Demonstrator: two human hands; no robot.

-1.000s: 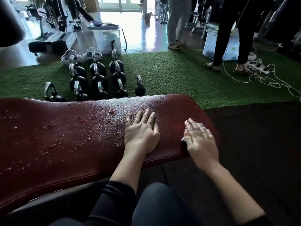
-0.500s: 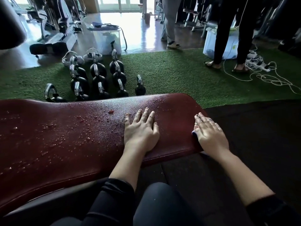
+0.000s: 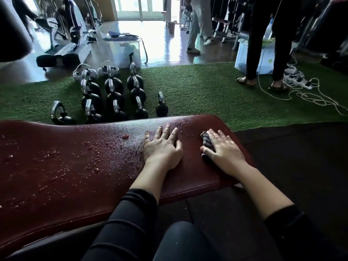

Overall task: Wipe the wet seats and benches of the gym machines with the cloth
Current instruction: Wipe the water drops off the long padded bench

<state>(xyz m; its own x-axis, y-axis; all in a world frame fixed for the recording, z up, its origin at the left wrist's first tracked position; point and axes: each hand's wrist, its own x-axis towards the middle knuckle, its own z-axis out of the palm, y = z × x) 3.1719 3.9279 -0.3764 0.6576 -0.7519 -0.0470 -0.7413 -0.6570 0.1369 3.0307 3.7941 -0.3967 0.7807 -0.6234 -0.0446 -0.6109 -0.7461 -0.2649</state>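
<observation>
A dark red padded bench (image 3: 75,166) stretches across the view, beaded with water drops over its left and middle parts. My left hand (image 3: 162,147) lies flat on the pad with straight, spread fingers. To its right, my right hand (image 3: 224,149) presses a small grey striped cloth (image 3: 207,141) onto the bench's right end with flat fingers. Most of the cloth is hidden under that hand.
Several black kettlebells (image 3: 113,98) stand on green turf (image 3: 207,95) just beyond the bench. Two people's legs (image 3: 263,53) and a tangle of white cable (image 3: 305,91) are at the far right. Dark rubber floor (image 3: 291,157) lies right of the bench.
My right hand has slid with the cloth from the bench's right edge inward and farther up the pad. More of the cloth shows now. My left hand has stayed in place.
</observation>
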